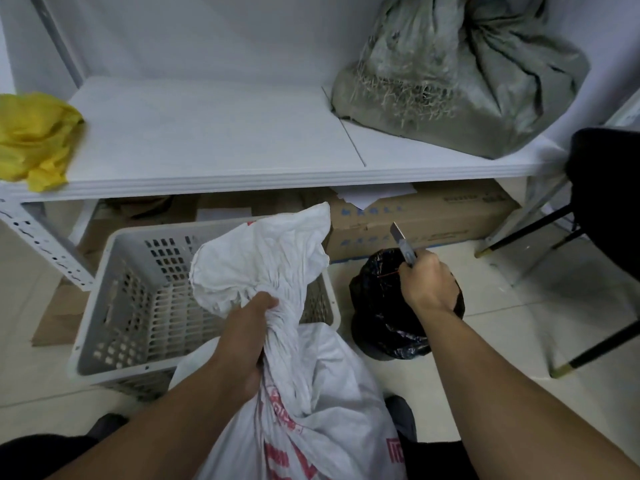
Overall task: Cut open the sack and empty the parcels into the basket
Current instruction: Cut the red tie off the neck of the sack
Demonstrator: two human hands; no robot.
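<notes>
Tiled floor [519, 306] in front of a white shelf [207, 140] carries the grey perforated basket [104, 306]. The white sack [329, 393], printed in red, stands just beside the basket, its bunched top over the basket. The left hand [249, 327] clenches its fingers [268, 301] round the sack's twisted neck. The right hand [429, 285], above a black bag [377, 306], grips a utility knife [403, 244], blade pointing up.

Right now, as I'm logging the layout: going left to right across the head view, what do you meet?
Yellow bag → grey basket → white sack → black bag → black chair.
</notes>
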